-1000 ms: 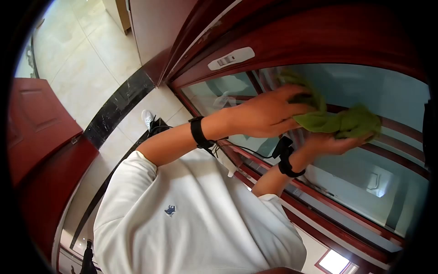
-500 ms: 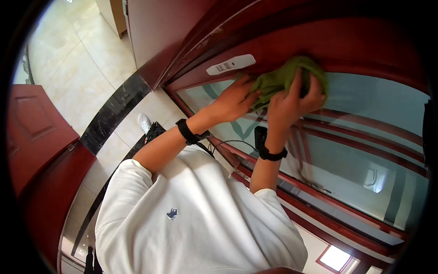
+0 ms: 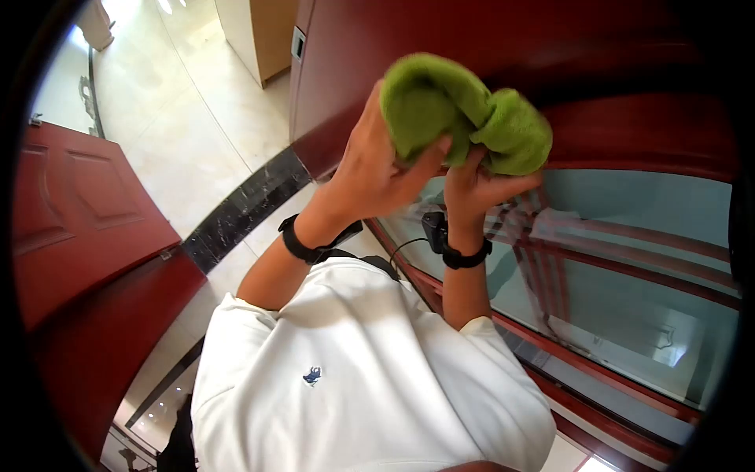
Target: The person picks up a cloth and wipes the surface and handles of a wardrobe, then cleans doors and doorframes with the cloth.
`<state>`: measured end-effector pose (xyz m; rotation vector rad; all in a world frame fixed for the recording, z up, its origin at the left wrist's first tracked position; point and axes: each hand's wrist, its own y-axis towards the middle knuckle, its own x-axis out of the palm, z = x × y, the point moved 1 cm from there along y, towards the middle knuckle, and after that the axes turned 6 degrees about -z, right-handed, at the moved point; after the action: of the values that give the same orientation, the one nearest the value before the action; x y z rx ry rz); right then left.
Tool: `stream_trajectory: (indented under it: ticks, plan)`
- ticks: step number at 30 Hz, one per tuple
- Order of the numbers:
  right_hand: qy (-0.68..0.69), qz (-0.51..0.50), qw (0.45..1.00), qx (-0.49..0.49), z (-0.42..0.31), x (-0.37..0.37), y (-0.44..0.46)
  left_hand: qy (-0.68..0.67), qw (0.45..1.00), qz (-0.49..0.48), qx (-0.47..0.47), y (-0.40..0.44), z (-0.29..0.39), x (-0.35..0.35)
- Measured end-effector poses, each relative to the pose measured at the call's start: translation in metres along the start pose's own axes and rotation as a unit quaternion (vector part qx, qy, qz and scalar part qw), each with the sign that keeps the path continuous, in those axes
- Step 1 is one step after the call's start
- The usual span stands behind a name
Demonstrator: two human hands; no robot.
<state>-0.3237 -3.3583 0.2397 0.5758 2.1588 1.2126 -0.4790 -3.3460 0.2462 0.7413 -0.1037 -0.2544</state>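
A bright green cloth (image 3: 515,130), bunched and folded over, is held up in front of the dark red wooden panel, above the glass. My left hand (image 3: 370,161) grips its left side, with the thumb pressed against the folds and the other fingers behind it. My right hand (image 3: 472,185) holds the cloth from below, its fingers partly hidden by the fabric. I cannot tell whether the cloth touches the wood. Below and to the right lies a glass pane (image 3: 629,204) set in a red frame, with reflections in it. Each wrist wears a black band.
A red panelled door (image 3: 86,189) stands at the left. Pale floor tiles (image 3: 197,102) and a black stone strip (image 3: 244,197) run between it and the red wood. At the top, a metal latch plate (image 3: 298,44) sits on an edge near a tan cabinet (image 3: 275,35).
Both hands have brought the cloth up from the frame beside the glass. The left hand has shifted from beside the cloth to gripping its left side. The view has turned slightly.
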Motion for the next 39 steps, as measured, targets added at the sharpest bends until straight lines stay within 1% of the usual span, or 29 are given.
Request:
stream_trajectory:
  ticks: [1,2,3,5,7,9,12,13,15,16,18,19,20,22,23,24,25,26,27,28,29,30,31,32,33,34,36,37,39]
  plan:
    - [0.059,0.016,0.998,-0.015,-0.006,0.012,0.009,0.01,0.999,0.035,0.017,0.007,-0.005,-0.007]
    - [-0.091,-0.061,0.993,-0.048,-0.011,0.014,0.015,0.032,0.999,-0.007,0.016,0.013,-0.009,-0.016]
    - [-0.09,-0.045,0.994,-0.039,-0.012,0.021,0.014,0.038,0.999,-0.024,0.017,0.017,-0.016,-0.021]
    - [-0.222,-0.067,0.969,-0.085,-0.01,0.039,0.008,0.123,0.991,-0.047,-0.012,0.012,-0.041,-0.021]
    - [-0.209,-0.055,0.976,-0.042,0.008,0.042,-0.013,0.129,0.99,-0.057,0.009,-0.001,-0.06,-0.018]
    - [-0.223,-0.1,0.969,-0.042,0.014,0.043,-0.027,0.114,0.992,-0.042,-0.04,-0.013,-0.07,-0.016]
    - [-0.169,-0.085,0.981,-0.037,0.038,0.052,-0.055,0.117,0.99,-0.038,-0.065,-0.031,-0.087,-0.013]
    - [-0.162,-0.102,0.981,-0.039,0.035,0.051,-0.056,0.117,0.99,-0.024,-0.077,-0.037,-0.093,-0.012]
    - [-0.302,-0.188,0.934,-0.039,0.027,0.056,-0.053,0.062,0.982,-0.042,-0.175,-0.047,-0.108,-0.017]
    - [-0.272,-0.208,0.938,-0.056,0.033,0.059,-0.062,0.079,0.979,-0.008,-0.187,-0.056,-0.116,-0.019]
    - [-0.229,-0.211,0.95,-0.009,0.054,0.058,-0.093,0.139,0.98,0.003,-0.143,-0.071,-0.13,-0.018]
    - [-0.208,-0.214,0.954,-0.012,0.053,0.066,-0.096,0.157,0.976,0.014,-0.148,-0.077,-0.135,-0.025]
    - [-0.192,-0.208,0.959,-0.025,0.052,0.07,-0.096,0.087,0.967,-0.014,-0.238,-0.082,-0.141,-0.026]
    - [-0.177,-0.203,0.962,-0.045,0.042,0.061,-0.093,-0.036,0.914,-0.08,-0.396,-0.081,-0.132,-0.035]
    - [-0.209,-0.237,0.948,-0.036,0.045,0.058,-0.094,-0.034,0.915,-0.072,-0.396,-0.079,-0.136,-0.036]
    - [-0.243,-0.27,0.931,-0.024,0.04,0.053,-0.096,0.034,0.94,-0.077,-0.332,-0.079,-0.136,-0.04]
    - [-0.243,-0.269,0.932,-0.024,0.037,0.047,-0.095,0.104,0.955,-0.086,-0.264,-0.077,-0.139,-0.042]
    - [-0.263,-0.327,0.908,-0.009,0.036,0.041,-0.095,0.107,0.956,-0.088,-0.26,-0.074,-0.143,-0.043]
    - [-0.283,-0.386,0.878,0.008,0.034,0.036,-0.095,0.154,0.962,-0.075,-0.21,-0.071,-0.144,-0.04]
    - [-0.285,-0.382,0.879,0.009,0.025,0.033,-0.09,0.201,0.965,-0.061,-0.159,-0.062,-0.14,-0.04]
    - [-0.221,-0.439,0.86,0.139,0.016,0.033,-0.084,0.2,0.965,-0.066,-0.155,-0.053,-0.138,-0.04]
    - [-0.153,-0.485,0.819,0.267,0.003,0.035,-0.075,0.227,0.96,-0.087,-0.138,-0.028,-0.116,-0.047]
    - [-0.158,-0.478,0.82,0.273,-0.014,0.038,-0.062,0.251,0.955,-0.109,-0.118,-0.005,-0.096,-0.053]
    - [-0.032,-0.44,0.833,0.333,-0.031,0.045,-0.045,0.245,0.956,-0.115,-0.11,0.016,-0.082,-0.059]
    - [0.097,-0.393,0.83,0.383,-0.039,0.053,-0.03,0.237,0.964,-0.102,-0.069,0.037,-0.07,-0.066]
    - [0.091,-0.385,0.835,0.382,-0.04,0.059,-0.02,0.227,0.97,-0.087,-0.028,0.051,-0.067,-0.07]
    - [0.113,-0.39,0.876,0.261,-0.043,0.069,-0.005,0.23,0.969,-0.085,-0.01,0.059,-0.081,-0.074]
    - [0.108,-0.383,0.878,0.266,-0.043,0.068,0.001,0.239,0.968,-0.076,-0.002,0.059,-0.088,-0.075]
    - [0.044,-0.525,0.786,0.323,-0.039,0.071,0.011,0.233,0.967,-0.098,-0.006,0.053,-0.103,-0.086]
